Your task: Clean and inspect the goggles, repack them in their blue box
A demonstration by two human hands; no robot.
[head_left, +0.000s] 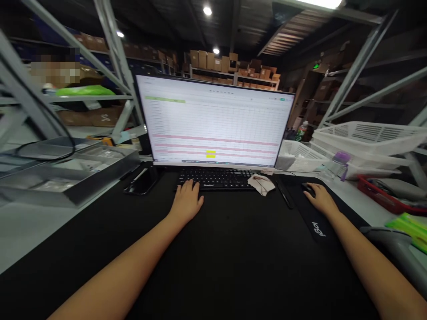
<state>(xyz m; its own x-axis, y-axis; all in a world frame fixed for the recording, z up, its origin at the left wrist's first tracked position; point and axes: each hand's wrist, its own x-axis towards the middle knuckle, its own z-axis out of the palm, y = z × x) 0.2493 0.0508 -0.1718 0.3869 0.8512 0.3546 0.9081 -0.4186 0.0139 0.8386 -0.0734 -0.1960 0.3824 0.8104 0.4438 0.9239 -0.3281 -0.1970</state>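
My left hand [187, 199] lies on the left end of a black keyboard [220, 178], its fingers stretched over the keys and the thumb apart. My right hand [320, 198] is wrapped over a small dark computer mouse [308, 190] on a black mouse pad [302, 209]. Behind the keyboard stands a wide monitor [216, 122] showing a spreadsheet with pink, green and yellow rows or cells. A crumpled white cloth or tissue [262, 184] covers part of the keyboard's right end. A dark pen [284, 194] lies between the cloth and the mouse pad.
A black phone [142, 181] rests left of the keyboard, near a grey divided tray [71, 193]. White plastic baskets [367, 142], a red tray [383, 200] and a green packet [412, 231] lie at the right. Shelves with cardboard boxes [213, 61] stand behind. Metal frame posts flank the desk.
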